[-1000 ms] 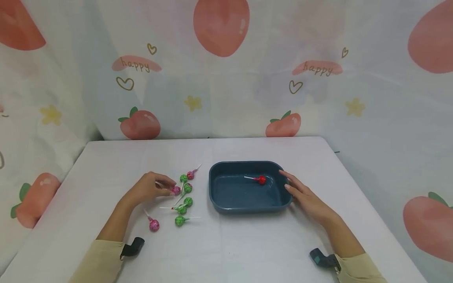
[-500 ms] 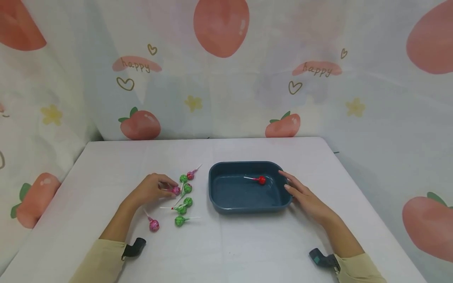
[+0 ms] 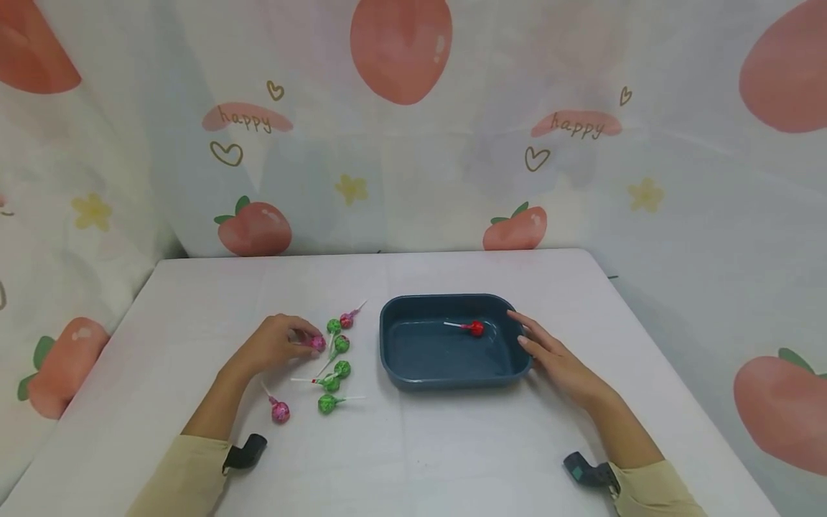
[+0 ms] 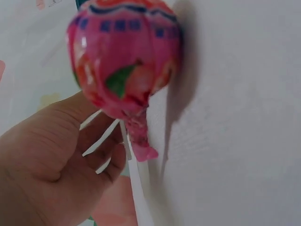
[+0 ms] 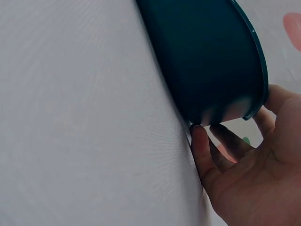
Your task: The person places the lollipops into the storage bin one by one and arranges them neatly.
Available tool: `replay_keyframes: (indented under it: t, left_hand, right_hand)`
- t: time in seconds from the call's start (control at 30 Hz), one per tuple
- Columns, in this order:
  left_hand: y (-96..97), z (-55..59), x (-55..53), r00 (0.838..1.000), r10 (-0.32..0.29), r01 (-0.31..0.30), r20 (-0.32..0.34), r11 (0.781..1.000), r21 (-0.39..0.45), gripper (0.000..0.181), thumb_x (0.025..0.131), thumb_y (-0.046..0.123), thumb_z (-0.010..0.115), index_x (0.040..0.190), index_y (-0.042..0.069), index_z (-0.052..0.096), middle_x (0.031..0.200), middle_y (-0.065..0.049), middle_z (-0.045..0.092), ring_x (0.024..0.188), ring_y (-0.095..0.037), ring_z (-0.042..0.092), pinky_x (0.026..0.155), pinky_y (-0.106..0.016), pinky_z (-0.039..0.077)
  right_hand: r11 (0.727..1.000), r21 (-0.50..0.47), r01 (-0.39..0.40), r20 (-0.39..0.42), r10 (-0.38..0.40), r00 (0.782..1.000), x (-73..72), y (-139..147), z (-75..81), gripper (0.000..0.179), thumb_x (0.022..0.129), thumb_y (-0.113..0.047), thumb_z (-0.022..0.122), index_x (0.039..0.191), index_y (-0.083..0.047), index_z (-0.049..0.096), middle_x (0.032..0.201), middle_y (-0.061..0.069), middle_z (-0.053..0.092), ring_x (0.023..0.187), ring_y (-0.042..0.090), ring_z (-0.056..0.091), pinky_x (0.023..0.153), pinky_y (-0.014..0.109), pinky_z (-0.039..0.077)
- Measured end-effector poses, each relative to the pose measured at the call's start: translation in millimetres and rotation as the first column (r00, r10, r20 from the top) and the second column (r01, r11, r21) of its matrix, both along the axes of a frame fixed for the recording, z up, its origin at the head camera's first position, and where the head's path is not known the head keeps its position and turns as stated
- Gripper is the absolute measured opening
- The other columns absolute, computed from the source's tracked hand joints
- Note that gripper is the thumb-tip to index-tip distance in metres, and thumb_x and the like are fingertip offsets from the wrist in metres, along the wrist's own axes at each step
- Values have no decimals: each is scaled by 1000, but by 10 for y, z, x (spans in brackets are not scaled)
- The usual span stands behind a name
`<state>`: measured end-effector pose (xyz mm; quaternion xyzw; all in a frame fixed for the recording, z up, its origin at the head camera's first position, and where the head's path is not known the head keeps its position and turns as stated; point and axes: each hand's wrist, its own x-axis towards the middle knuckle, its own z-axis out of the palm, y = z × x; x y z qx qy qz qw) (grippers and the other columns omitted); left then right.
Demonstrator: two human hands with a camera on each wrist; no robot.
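Note:
In the head view my left hand (image 3: 278,342) pinches a pink-wrapped lollipop (image 3: 318,343) by its ball between thumb and fingers. Another pink lollipop (image 3: 281,411) lies nearer the wrist; a pink one looms large in the left wrist view (image 4: 127,61), with the left hand (image 4: 61,160) behind it. My right hand (image 3: 565,362) rests against the right end of a dark blue tray (image 3: 452,379), fingers extended. The right wrist view shows that hand's fingertips (image 5: 200,136) at the tray's outer wall (image 5: 202,61). Inside the tray lies a red lollipop (image 3: 476,329).
Several green-wrapped lollipops (image 3: 327,403) lie scattered between the left hand and the tray. A pink one (image 3: 347,320) sits at the back of that group. A white cloth covers the table (image 3: 413,452), with a peach-patterned curtain (image 3: 439,179) behind.
My left hand has closed on the pink lollipop and shifted it slightly up and back, away from the green ones. The right hand and tray have stayed put.

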<state>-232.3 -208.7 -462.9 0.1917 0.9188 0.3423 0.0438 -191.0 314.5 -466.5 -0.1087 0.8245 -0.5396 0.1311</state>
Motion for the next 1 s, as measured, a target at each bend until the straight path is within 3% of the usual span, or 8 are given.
replay_keyframes:
  t: [0.13,0.47,0.67,1.0]
  left_hand:
    - [8,81,-9,1000,-2,2,-27,1000,18,22,87,9,84,109,10,80,98,1,73,97,-24,63,88,-49,52]
    - [118,270,-91,995,9,-2,-102,998,66,24,86,10,86,110,9,79,96,2,73,94,-22,66,82,-41,53]
    - [290,402,-136,995,18,-12,-95,998,67,27,89,14,84,115,11,78,100,3,73,99,-21,64,87,-44,53]
    - [622,538,-217,995,-30,41,-100,993,112,25,89,17,85,113,13,79,96,5,73,96,-18,63,85,-43,51]
  right_hand:
    - [1000,-5,3,8,-3,1000,15,-3,11,56,112,-39,45,164,-31,28,170,17,11,154,46,9,113,67,23]
    - [1000,-7,8,13,-8,1000,24,-2,10,55,112,-39,45,164,-31,29,170,17,12,153,46,9,113,68,23]
    - [1000,-16,10,20,-10,1000,21,-8,8,55,111,-40,46,164,-31,30,170,17,12,154,45,11,114,66,24]
    - [999,-34,6,11,-5,1000,1,-4,-18,55,112,-39,45,164,-30,29,170,17,12,154,45,10,114,66,23]
